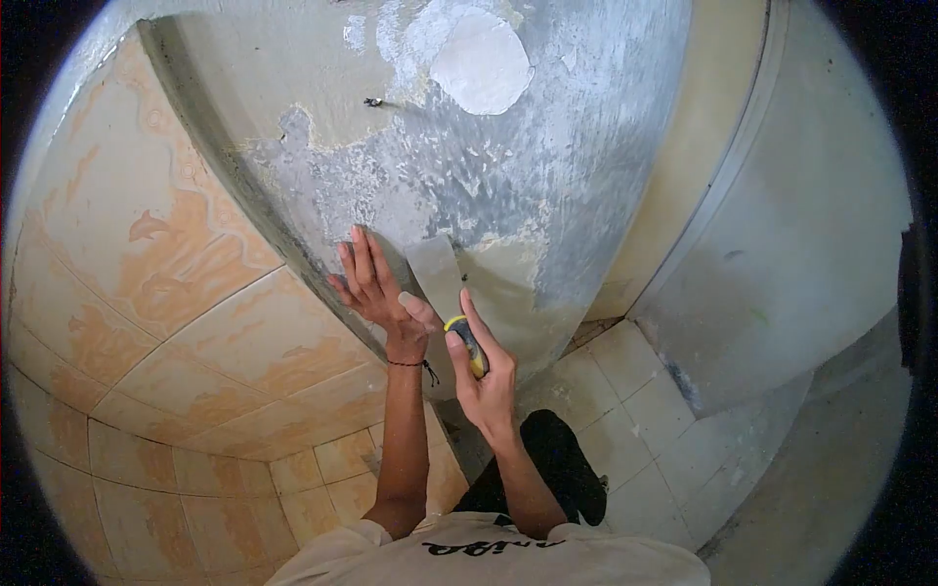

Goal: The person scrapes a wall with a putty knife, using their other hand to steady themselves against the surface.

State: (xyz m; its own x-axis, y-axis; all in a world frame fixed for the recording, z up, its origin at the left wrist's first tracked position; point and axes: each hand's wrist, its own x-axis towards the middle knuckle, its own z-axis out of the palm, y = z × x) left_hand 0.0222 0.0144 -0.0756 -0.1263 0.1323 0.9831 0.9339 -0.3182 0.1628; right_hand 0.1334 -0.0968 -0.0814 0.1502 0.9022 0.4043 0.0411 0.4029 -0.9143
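We judged the mottled grey wall [586, 127] partly stripped, with patchy cream coating [283, 73] left, as our left hand [376, 293] rested there, fingers slightly apart, and our right hand [486, 386] clamped the yellow-and-black-handled flat metal scraper [438, 269] beside it.

From the person's head, the sole view looks forward and down over the shirt [489, 565] at the patchy wall [586, 146], close, within reach; its wide, round-edged field catches tiles [205, 332] at left, floor [625, 449] lower right.
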